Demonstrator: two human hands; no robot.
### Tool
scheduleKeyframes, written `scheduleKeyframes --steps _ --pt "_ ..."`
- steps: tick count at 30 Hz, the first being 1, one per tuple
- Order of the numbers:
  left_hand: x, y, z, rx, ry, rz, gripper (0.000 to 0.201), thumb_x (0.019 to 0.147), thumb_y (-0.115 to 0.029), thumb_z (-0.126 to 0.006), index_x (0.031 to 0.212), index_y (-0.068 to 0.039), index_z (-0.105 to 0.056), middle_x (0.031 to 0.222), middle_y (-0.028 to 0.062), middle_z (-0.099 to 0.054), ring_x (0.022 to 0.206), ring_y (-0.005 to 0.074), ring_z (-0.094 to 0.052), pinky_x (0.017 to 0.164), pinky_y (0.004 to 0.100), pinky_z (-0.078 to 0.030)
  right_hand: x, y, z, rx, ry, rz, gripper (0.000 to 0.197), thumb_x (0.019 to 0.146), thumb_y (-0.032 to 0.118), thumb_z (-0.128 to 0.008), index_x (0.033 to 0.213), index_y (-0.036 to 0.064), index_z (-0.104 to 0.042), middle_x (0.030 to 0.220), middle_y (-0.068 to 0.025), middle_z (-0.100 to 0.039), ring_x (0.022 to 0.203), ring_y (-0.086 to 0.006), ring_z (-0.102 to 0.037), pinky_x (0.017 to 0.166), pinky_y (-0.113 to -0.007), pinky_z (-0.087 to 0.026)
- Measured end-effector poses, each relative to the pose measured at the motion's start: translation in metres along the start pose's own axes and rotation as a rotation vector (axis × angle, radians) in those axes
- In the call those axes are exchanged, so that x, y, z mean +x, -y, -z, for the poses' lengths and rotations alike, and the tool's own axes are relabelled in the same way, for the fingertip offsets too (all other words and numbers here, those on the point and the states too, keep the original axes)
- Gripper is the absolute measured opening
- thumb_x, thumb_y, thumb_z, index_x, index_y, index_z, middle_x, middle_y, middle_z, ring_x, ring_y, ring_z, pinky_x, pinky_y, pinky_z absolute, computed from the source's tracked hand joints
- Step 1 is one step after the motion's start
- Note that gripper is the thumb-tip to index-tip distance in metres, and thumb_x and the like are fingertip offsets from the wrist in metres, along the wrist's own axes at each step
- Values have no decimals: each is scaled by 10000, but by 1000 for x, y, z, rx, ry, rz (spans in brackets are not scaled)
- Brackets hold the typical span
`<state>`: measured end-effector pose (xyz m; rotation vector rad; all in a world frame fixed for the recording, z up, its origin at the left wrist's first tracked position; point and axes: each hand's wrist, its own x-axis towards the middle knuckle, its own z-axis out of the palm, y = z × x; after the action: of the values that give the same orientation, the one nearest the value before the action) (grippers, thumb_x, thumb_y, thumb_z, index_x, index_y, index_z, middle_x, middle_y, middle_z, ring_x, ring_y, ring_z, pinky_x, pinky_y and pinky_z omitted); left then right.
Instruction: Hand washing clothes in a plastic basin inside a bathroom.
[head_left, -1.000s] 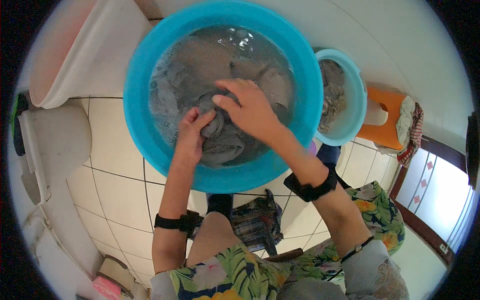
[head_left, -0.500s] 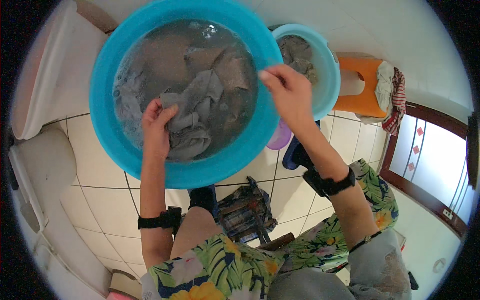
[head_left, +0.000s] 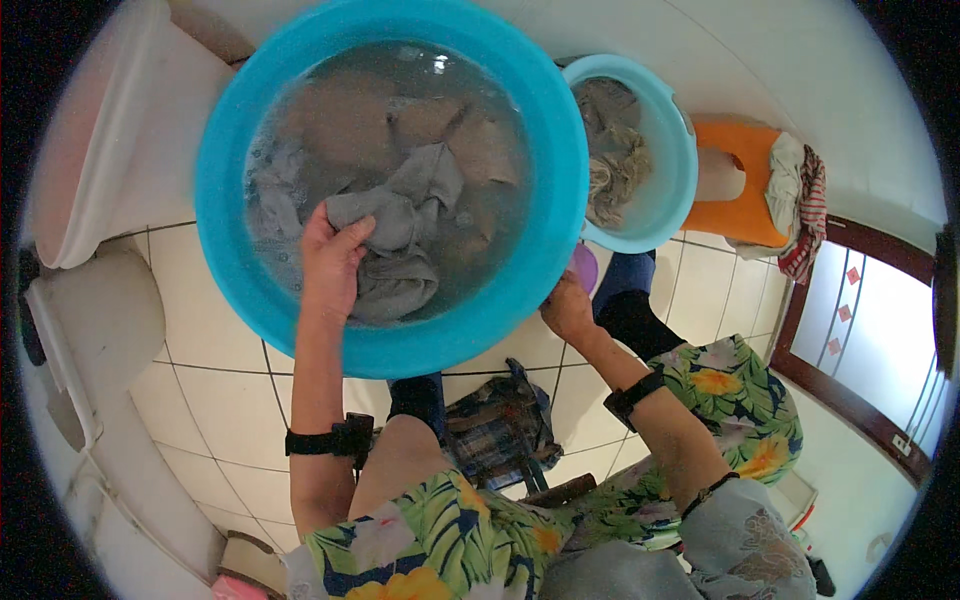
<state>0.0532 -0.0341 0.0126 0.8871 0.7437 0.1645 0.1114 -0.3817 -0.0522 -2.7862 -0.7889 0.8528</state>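
White container (head_left: pixel 165 130), at the far upper left, above the tiled floor (head_left: pixel 215 320). Blue basin (head_left: pixel 228 225), large, round, filled with cloudy water and soaking fabric. Left hand (head_left: pixel 335 262), black band about its forearm, reaching over the near left part of the basin; thumb and fingers pinching the edge of a grey cloth (head_left: pixel 395 222). Grey cloth, wet, bunched, partly out of the water, inside the basin. Plaid item (head_left: pixel 495 430), crumpled, on the floor below the basin. Right hand (head_left: pixel 570 308), at the basin's outer lower-right rim, just beside a purple object (head_left: pixel 583 268); its fingers are partly hidden, so their state cannot be told. Light-blue basin (head_left: pixel 662 215), smaller, holding wet brownish fabric. Orange plastic piece (head_left: pixel 752 210). Red-striped cloth (head_left: pixel 812 200), hanging at its right edge.
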Motion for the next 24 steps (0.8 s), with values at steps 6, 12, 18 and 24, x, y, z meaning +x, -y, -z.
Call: scheduleKeyframes --steps 6,12,18,24 --pt "-1 -6 2 -300 97 -74 352 837 2 -566 1182 -15 -499 1156 120 -579 1088 242 -559 922 379 -465 5 -3 -22 56 -63 -21 302 781 110 -587 1072 30 -583 1050 -223 -577 979 -400 -558 783 -482 -494" --pt "3 -3 22 -416 166 36 393 893 -69 -540 1274 -43 -443 1244 121 -539 1165 285 -514 980 447 -433 6 10 8 431 -210 -120 176 790 130 -617 940 42 -645 866 -168 -651 769 -369 -625 716 -411 -507" --pt "-5 -2 5 -544 170 97 303 903 -93 -540 1197 -21 -522 1193 121 -569 1136 265 -530 957 432 -439 -2 31 107 1258 -478 -421 191 875 184 -611 922 3 -652 841 -71 -667 729 -160 -616 671 -302 -487" --pt "-11 3 -11 -562 199 178 262 917 -135 -535 1158 -32 -537 1178 101 -581 1100 234 -559 914 405 -472 50 165 155 570 -621 276 192 901 128 -536 1020 -3 -609 939 -151 -629 882 -302 -600 796 -378 -479"
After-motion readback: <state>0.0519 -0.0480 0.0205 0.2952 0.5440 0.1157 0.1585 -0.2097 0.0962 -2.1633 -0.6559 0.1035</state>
